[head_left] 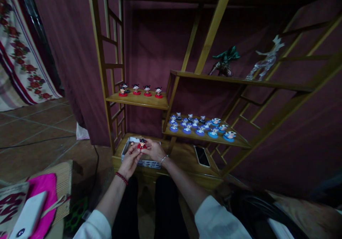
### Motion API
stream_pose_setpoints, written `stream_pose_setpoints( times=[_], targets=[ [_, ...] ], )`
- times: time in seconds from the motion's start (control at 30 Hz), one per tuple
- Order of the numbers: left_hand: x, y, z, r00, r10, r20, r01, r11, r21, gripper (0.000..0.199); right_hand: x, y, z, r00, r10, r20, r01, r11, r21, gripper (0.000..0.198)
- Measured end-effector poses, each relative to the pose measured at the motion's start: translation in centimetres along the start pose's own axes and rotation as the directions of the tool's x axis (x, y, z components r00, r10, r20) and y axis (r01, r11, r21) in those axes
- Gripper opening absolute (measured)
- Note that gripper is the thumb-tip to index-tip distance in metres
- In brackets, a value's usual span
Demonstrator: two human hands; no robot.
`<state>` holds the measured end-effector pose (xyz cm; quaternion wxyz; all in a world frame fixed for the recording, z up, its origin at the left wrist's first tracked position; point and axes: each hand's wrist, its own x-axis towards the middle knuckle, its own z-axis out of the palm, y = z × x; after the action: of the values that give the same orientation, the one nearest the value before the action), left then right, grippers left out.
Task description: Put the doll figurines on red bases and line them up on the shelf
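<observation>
Between my two hands is a small figurine (142, 144) with black hair buns and a red body. My left hand (130, 160) grips it from the left with a red beaded bracelet on the wrist. From the other side my right hand (155, 150) also has its fingers closed on it; a silver bracelet circles that wrist. Below the hands stands a shallow white box (149, 163) with a patterned side, and another small figure (131, 143) shows inside it. Similar red-based figurines (147, 90) stand on the upper left shelf (144, 101).
Several blue and purple figurines (200, 130) crowd the middle shelf (181, 135). A phone (201, 156) lies on the bottom shelf, right of the box. Higher up stand a dark green statue (226, 61) and a clear deer figure (265, 61). A white device (29, 216) rests on pink cloth, lower left.
</observation>
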<state>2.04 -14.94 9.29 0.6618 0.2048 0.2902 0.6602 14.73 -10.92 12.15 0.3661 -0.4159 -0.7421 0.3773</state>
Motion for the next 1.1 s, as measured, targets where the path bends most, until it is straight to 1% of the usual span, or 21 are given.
stream_pose_setpoints(
  times=[0.1, 0.27, 0.53, 0.77, 0.9, 1.1],
  targets=[
    [0.1, 0.3, 0.3, 0.999, 0.038, -0.014, -0.037, 0.998, 0.043, 0.028, 0.3, -0.1, -0.1, 1.0, -0.011, 0.006, 0.011, 1.0, 0.003, 0.043],
    [0.1, 1.1, 1.0, 0.992, 0.126, 0.011, -0.126, 0.984, 0.124, 0.031, 0.9, -0.7, -0.5, 1.0, -0.023, -0.01, 0.023, 1.0, -0.013, 0.042],
    [-0.1, 2.1, 2.1, 0.973, 0.23, 0.023, -0.229, 0.944, 0.237, 0.032, 1.2, -2.8, -1.2, 0.999, -0.024, -0.037, 0.024, 1.0, -0.013, 0.037],
    [0.4, 2.6, 2.3, 0.956, 0.29, 0.046, -0.289, 0.902, 0.321, 0.032, 1.5, -4.0, -1.7, 0.999, -0.038, -0.027, 0.037, 0.999, -0.021, 0.038],
    [0.2, 3.3, 3.0, 0.951, 0.308, 0.036, -0.302, 0.894, 0.331, 0.033, 1.8, -4.4, -2.0, 0.998, -0.051, -0.035, 0.05, 0.998, -0.035, 0.039],
    [-0.1, 4.4, 4.2, 0.936, 0.345, 0.071, -0.348, 0.872, 0.343, 0.031, 2.3, -5.5, -2.6, 0.997, -0.066, -0.027, 0.066, 0.998, 0.003, 0.039]
  ],
)
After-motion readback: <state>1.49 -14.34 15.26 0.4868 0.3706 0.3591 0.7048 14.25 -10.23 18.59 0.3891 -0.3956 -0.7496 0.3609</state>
